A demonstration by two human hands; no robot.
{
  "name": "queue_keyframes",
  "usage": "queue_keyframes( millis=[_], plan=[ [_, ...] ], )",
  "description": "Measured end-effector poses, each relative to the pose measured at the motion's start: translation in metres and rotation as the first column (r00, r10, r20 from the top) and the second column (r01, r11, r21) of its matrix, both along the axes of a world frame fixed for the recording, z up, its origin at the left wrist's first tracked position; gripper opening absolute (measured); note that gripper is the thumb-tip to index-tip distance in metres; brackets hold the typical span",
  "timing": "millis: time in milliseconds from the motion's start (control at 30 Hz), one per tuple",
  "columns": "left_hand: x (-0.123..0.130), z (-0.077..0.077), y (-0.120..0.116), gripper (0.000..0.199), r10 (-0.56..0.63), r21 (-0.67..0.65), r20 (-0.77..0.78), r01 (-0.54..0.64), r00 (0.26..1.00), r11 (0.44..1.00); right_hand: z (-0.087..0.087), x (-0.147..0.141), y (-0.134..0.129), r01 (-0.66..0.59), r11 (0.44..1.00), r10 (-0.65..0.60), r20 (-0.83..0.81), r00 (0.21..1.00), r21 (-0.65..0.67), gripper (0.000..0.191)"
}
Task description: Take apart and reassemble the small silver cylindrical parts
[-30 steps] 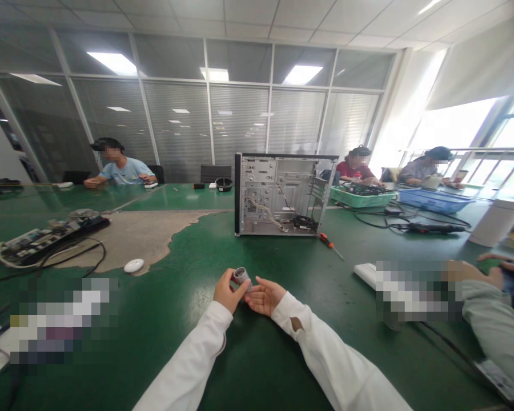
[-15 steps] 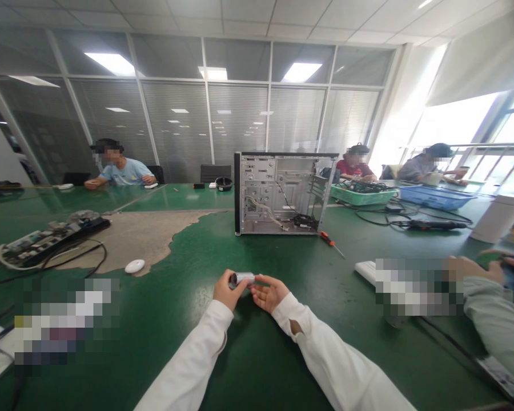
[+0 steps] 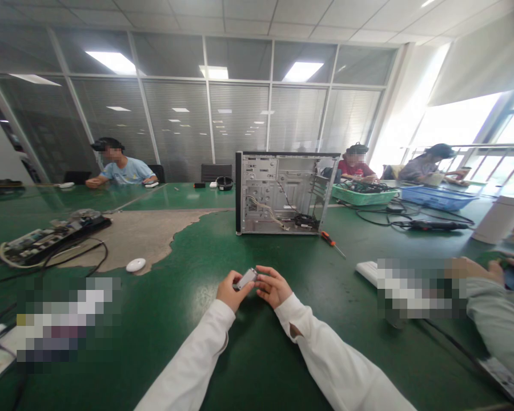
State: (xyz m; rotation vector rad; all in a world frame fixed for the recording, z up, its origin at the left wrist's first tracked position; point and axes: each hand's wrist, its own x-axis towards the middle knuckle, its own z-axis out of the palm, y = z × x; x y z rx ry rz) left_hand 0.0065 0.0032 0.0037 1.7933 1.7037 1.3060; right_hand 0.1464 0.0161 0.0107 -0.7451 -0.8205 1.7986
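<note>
Holding side: the small silver-grey cylinder is pinched between the thumb and fingers of the left hand, closed narrowly around its near end; it is held tilted, its dark far end raised toward the right.
Reason for the grip: by the near-end hold, the far end seems to be left bare and within reach of the other hand.
Right hand: its fingers are parted and half curled, with the tips at the cylinder's far end; whether the end is touched or pinched cannot be told.
Cylinder's place: it is held up between the two hands, over the worktop, on the near side of the computer case; it is probably kept central so that both hands can be used on it.
Computer case: it is stood upright with its open side turned toward the hands, so the cables and metal bays inside are exposed, perhaps for easy access.
Screwdriver: it is laid just beside the case's lower right corner, presumably to be kept handy; it is touched by neither hand.
Left of the hands: a white oval object is set at the edge of the bare grey patch, well apart from the cylinder.
Far right: a green basket is filled with dark cables, which are probably kept together by it.
</note>
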Motion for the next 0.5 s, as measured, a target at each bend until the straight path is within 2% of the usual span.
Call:
queue_keyframes(
  millis=[233,367,500],
  plan=[
    [0.000,-0.005,0.002,0.027,-0.016,0.018,-0.032,0.017,0.999,1.000,-0.005,-0.003,0.002,0.037,0.987,-0.047,0.058,0.997,0.159,0.036],
    [0.000,-0.003,0.001,0.027,0.011,0.039,-0.128,-0.006,0.992,0.999,-0.011,-0.004,0.005,0.037,0.976,-0.057,0.088,0.994,0.213,0.036],
    [0.000,-0.003,0.000,0.028,0.040,0.051,-0.233,-0.028,0.972,0.998,-0.015,-0.005,0.007,0.061,0.945,-0.112,0.142,0.984,0.323,0.032]
  ],
)
